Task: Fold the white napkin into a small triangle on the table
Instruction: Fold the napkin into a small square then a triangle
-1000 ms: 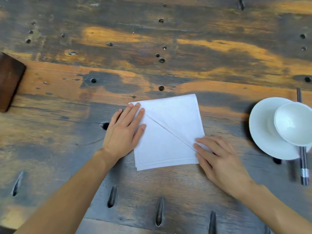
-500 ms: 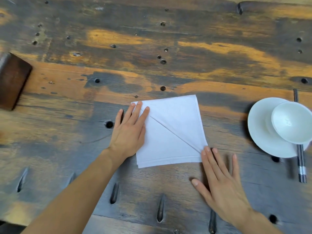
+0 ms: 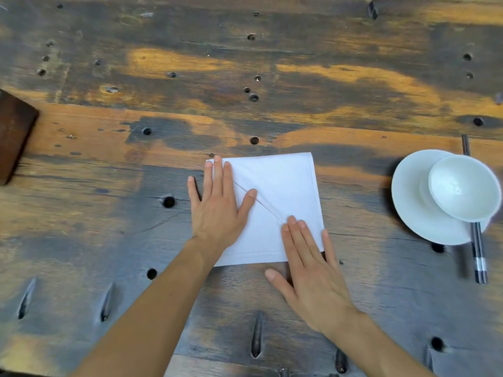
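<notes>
Both flat hands, left [image 3: 217,210] and right [image 3: 313,270], on white napkin [image 3: 283,186].

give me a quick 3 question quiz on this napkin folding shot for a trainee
1. True or false: both hands lie flat on the napkin.
2. Where does the bowl sit? A) on the saucer B) on the napkin C) in the left hand
3. Fill in: the diagonal crease ends beside the fingers of the ___ hand.

Key: 1 true; 2 A; 3 right
</notes>
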The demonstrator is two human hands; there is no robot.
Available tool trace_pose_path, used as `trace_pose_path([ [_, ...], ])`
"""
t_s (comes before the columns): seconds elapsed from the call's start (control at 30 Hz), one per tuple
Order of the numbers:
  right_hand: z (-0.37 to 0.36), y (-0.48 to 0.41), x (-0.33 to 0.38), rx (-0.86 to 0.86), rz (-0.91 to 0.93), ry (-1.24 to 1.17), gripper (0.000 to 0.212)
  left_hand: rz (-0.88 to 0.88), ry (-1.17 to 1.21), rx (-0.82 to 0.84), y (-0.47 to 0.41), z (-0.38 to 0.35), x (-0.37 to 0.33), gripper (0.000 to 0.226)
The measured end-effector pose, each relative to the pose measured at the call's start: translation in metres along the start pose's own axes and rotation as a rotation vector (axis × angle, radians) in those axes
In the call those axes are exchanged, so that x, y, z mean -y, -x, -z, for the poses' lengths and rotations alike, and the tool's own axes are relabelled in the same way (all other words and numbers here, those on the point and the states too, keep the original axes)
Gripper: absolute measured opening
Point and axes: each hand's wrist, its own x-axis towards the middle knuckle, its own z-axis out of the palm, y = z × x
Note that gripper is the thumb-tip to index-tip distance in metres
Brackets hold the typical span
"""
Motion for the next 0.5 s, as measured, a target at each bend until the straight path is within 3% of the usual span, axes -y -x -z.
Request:
trace_pose_path([
  [0.17, -0.009, 0.024, -0.002, -0.063, 0.002, -0.023, 0.080, 0.048, 0.054, -0.041, 0.003, 0.002, -0.006, 0.087],
  [0.33, -0.002, 0.041, 0.003, -0.175, -0.024, -0.013, 0.075, -0.026, -0.040, -0.028, 0.007, -0.006, -0.017, 0.086],
  [0.5, 0.025, 0.003, 0.015, -0.205, -0.067, -0.145, 0.078, -0.002, 0.023, -0.073, 0.010, -0.017, -0.022, 0.084],
])
